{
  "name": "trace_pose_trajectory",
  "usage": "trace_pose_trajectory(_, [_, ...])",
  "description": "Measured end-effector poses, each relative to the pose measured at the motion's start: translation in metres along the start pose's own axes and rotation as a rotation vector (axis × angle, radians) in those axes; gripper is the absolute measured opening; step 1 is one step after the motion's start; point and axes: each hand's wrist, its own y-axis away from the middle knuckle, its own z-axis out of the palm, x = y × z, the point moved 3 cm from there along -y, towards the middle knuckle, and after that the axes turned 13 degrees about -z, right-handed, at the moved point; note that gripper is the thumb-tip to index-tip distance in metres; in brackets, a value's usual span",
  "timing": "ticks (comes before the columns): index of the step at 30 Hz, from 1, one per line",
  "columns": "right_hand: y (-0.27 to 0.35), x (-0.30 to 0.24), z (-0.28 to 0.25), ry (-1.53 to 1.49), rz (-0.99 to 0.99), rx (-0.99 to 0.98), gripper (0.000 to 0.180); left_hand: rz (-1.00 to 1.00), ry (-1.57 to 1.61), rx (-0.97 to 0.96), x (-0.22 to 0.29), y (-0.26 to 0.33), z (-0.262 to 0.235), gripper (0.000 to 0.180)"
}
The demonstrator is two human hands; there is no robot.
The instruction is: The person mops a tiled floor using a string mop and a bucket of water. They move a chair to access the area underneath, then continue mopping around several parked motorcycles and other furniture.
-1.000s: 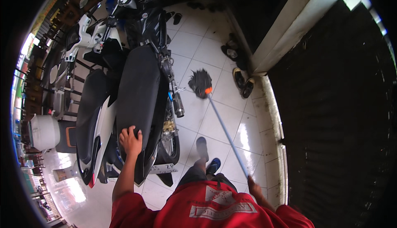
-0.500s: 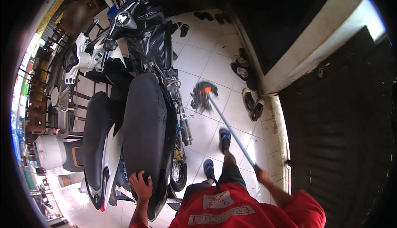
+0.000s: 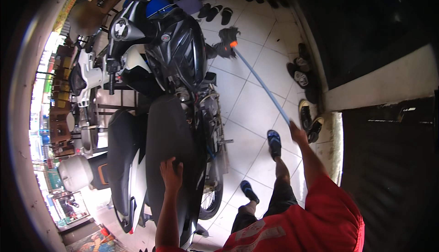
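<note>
Pale square tiles cover the floor (image 3: 244,105) of a narrow space, with bright glare near the lower left. A dark ribbed panel (image 3: 384,169) and a pale ledge (image 3: 379,78) close off the right side, and dark shoes (image 3: 299,76) line the wall there. More slippers (image 3: 226,16) lie at the far end. On the left stand two machines side by side: a black motorcycle (image 3: 180,46) nearest the person and a white scooter (image 3: 89,76) beyond it, with brown wooden furniture (image 3: 59,110) further left. A shaggy dark-grey mop (image 3: 259,80) with an orange collar and a slim blue-grey handle is out ahead of the person, its head on the tiles just beside the motorcycle's front. Its long axis runs on a slant from the person's right side to the far left, the shaggy end pointing away. The right hand (image 3: 298,133) is closed around the near end of the handle, arm stretched forward. The left hand (image 3: 171,174) grips nothing, resting with fingers spread and slightly bent on the motorcycle's long black seat (image 3: 169,128).
</note>
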Motion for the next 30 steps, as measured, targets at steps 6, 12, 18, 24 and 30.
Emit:
trace_pose_trajectory(6, [0.354,0.092,0.029,1.133,-0.441,0.241,0.047,-0.066,-0.130,0.191,0.044,-0.039,0.046,0.046])
trace_pose_trajectory(12, [0.367,0.042,-0.031,-0.179,0.564,-0.129,0.038,-0.034,-0.247,0.226,0.067,-0.048,0.051,0.053])
trace_pose_trajectory(18, [0.018,0.069,-0.035,-0.197,0.258,0.197,0.048,-0.078,-0.323,0.229,0.053,-0.032,0.057,0.054])
trace_pose_trajectory(24, [-0.263,0.055,-0.116,0.446,-0.211,0.774,0.037,-0.026,-0.465,0.292,0.042,-0.048,0.069,0.055])
trace_pose_trajectory(30, [-0.113,0.162,-0.027,0.207,0.064,0.294,0.036,-0.035,-0.433,0.246,0.056,-0.040,0.073,0.058])
